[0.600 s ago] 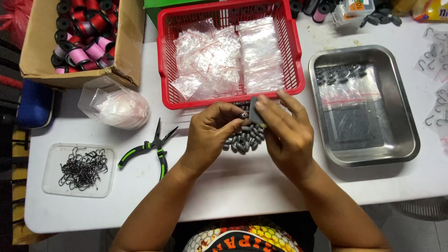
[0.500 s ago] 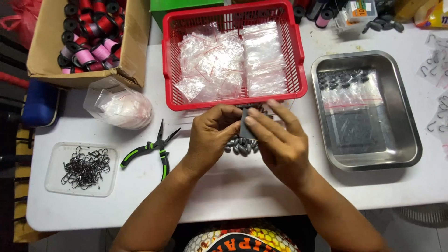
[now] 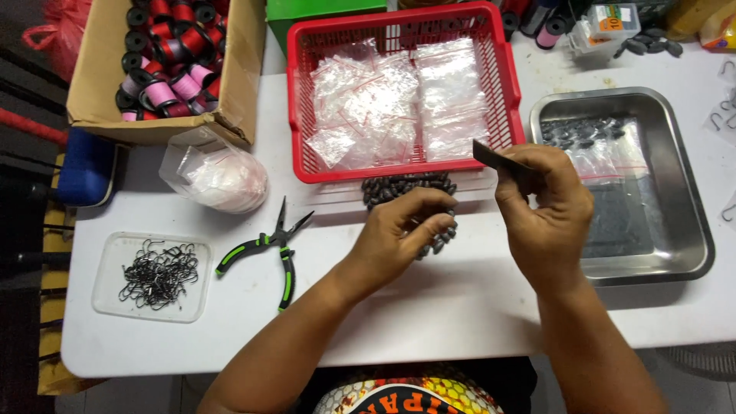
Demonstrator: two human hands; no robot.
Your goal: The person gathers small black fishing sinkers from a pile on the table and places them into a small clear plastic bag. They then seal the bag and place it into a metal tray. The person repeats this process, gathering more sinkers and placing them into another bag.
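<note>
Sinkers [image 3: 406, 188] on white table [image 3: 460, 307]

Surface [image 3: 460, 307]: carries everything listed; clock directions read from its middle.
Basket [image 3: 506, 92]: at 12 o'clock, on the surface; small bags [image 3: 399, 100] lie in it.
Pile of sinkers [image 3: 406, 188]: at the centre, just before the basket's near wall.
Left hand [image 3: 402, 234]: on the pile, fingers down among the sinkers.
Right hand [image 3: 548, 218]: at 3 o'clock of the pile, raised, holding a flat strip [image 3: 494, 157].
Metal tray [image 3: 690, 253]: at 3 o'clock; bags lie in it.
Pliers [image 3: 272, 245]: at 9 o'clock.
Hook tray [image 3: 107, 295]: at 8 o'clock, left of the pliers; hooks [image 3: 157, 272] in it.
Tied bag [image 3: 218, 172]: at 10 o'clock.
Cardboard box [image 3: 92, 115]: at 11 o'clock, behind the tied bag; spools [image 3: 165, 61] in it.
</note>
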